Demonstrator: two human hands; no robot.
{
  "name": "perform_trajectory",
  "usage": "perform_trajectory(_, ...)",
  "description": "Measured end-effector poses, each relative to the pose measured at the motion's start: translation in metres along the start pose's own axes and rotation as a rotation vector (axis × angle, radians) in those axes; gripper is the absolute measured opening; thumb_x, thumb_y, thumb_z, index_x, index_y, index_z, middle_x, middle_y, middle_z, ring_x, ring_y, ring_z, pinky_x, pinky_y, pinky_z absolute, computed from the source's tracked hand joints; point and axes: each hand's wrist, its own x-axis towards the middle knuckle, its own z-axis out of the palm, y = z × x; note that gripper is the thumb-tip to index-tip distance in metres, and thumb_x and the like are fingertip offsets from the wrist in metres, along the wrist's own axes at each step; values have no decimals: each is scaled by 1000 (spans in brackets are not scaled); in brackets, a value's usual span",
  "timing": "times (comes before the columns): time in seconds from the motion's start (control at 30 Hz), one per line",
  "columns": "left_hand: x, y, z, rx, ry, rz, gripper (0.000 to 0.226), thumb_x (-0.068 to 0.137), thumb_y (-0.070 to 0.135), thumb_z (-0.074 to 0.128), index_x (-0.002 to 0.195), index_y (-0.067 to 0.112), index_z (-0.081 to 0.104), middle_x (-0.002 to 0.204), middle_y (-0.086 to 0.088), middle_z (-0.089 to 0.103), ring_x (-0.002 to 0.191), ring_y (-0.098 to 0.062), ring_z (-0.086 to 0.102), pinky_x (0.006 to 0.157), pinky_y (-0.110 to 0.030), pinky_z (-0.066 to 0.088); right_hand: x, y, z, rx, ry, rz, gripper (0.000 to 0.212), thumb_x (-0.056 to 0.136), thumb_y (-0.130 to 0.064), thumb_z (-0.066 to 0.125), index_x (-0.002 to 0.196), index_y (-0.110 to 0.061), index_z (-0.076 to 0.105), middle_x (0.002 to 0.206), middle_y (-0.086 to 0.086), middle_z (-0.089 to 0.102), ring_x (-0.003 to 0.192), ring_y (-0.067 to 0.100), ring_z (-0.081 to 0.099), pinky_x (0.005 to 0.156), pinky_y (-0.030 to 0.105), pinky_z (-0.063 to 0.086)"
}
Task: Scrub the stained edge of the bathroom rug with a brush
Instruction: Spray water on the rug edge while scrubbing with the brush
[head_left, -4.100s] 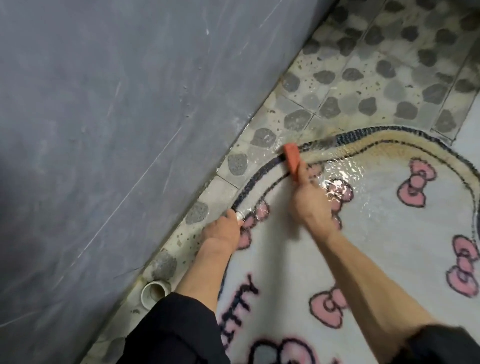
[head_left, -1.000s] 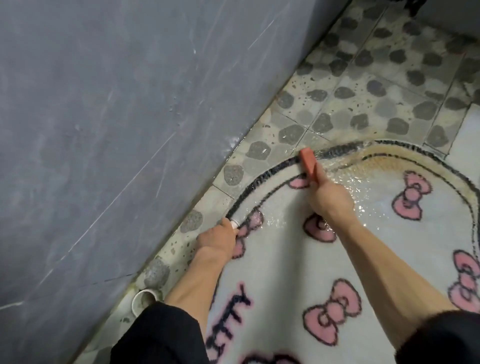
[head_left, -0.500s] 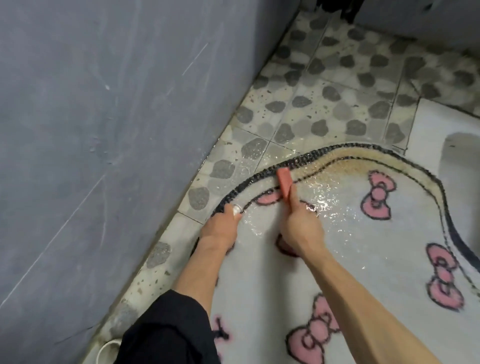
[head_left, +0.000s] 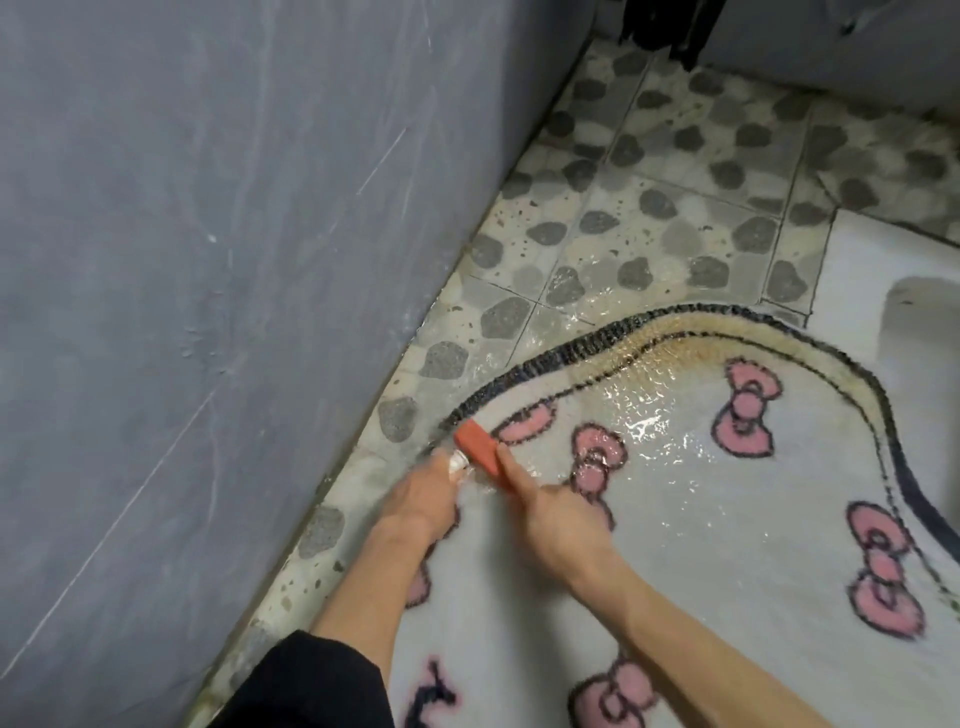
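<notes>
A: so the right grip (head_left: 550, 525) is wrapped round the orange brush (head_left: 480, 454), whose head is on the rug (head_left: 727, 519) border just ahead of it.
B: yep, and the left grip (head_left: 426, 499), right beside it, pinches that same edge. The brown stain (head_left: 675, 345) sits farther ahead, off to the right.

No text can be read: the rug (head_left: 727, 525) bears only a fragment of dark lettering (head_left: 432, 696), well behind the fingers of the left hand (head_left: 423, 499) beside the sleeve (head_left: 311, 686), too cut off to make out
</notes>
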Motion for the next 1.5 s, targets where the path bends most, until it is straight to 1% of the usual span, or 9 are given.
perform_trajectory(0.1, -6, 2, 7, 39, 6, -33, 34, 107, 29, 34, 137, 12, 32, 135, -17, 49, 121, -38, 50, 97, -44, 41, 28, 41, -38, -109, 101, 84, 64, 104, -31, 32, 154, -52, -4, 101, 13, 65, 80, 30, 61, 67, 36, 46)
perform_trajectory(0.23, 10, 5, 10, 11, 9, -30, 33, 107, 30, 34, 135, 11, 31, 134, -18, 47, 119, -39, 48, 93, -44, 39, 50, 35, -49, 268, 363, 339, 62, 106, -38, 30, 157, -45, -5, 80, 14, 65, 62, 28, 57, 57, 33, 44)
perform_trajectory(0.4, 8, 4, 5, -21, 0, -39, 35, 107, 28, 35, 138, 11, 33, 137, -20, 48, 124, -40, 48, 99, -45, 40, 10, 12, -9, -64, 33, -20, 85, 100, -17, 39, 149, -56, -17, 97, 9, 66, 78, 29, 65, 66, 40, 52)
perform_trajectory(0.57, 9, 1, 12, 12, 20, -29, 29, 108, 31, 28, 131, 14, 33, 128, -17, 51, 113, -36, 50, 91, -45, 40, 49, 65, -82, 240, 378, 361, 66, 105, -34, 34, 156, -48, -5, 91, 23, 68, 75, 37, 63, 67, 37, 46)
perform_trajectory(0.77, 6, 4, 7, -9, 6, -53, 36, 108, 32, 30, 139, 14, 31, 137, -18, 48, 123, -38, 47, 96, -43, 39, 14, 25, -9, -89, 52, -14, 78, 102, -21, 35, 151, -53, -18, 88, 12, 63, 70, 28, 59, 59, 35, 44)
perform_trajectory(0.97, 11, 3, 12, 22, 19, -52, 28, 109, 31, 28, 130, 13, 34, 131, -16, 49, 117, -36, 47, 88, -43, 37, 60, 64, -73, 208, 400, 322, 62, 107, -36, 31, 158, -43, -2, 82, 12, 65, 54, 23, 51, 53, 31, 47)
perform_trajectory(1.17, 11, 5, 11, 53, -15, -90, 47, 106, 30, 33, 149, 13, 27, 146, -15, 42, 130, -38, 45, 105, -45, 39, 17, 24, -3, -145, 59, -89, 75, 103, -23, 35, 152, -52, -15, 98, 11, 69, 81, 31, 66, 68, 40, 54)
perform_trajectory(1.37, 10, 7, 11, 53, 22, -71, 33, 109, 31, 29, 136, 12, 32, 137, -17, 47, 121, -37, 48, 93, -44, 40, 66, 66, -64, 250, 407, 340, 60, 106, -40, 30, 158, -41, 0, 87, 17, 67, 65, 30, 59, 61, 33, 47)
perform_trajectory(1.5, 9, 8, 9, 24, -1, -95, 36, 108, 33, 32, 137, 11, 33, 140, -17, 45, 124, -39, 47, 97, -44, 39, 21, 7, 5, 52, 83, 38, 77, 102, -17, 34, 155, -45, -13, 87, 15, 70, 72, 32, 66, 67, 40, 55)
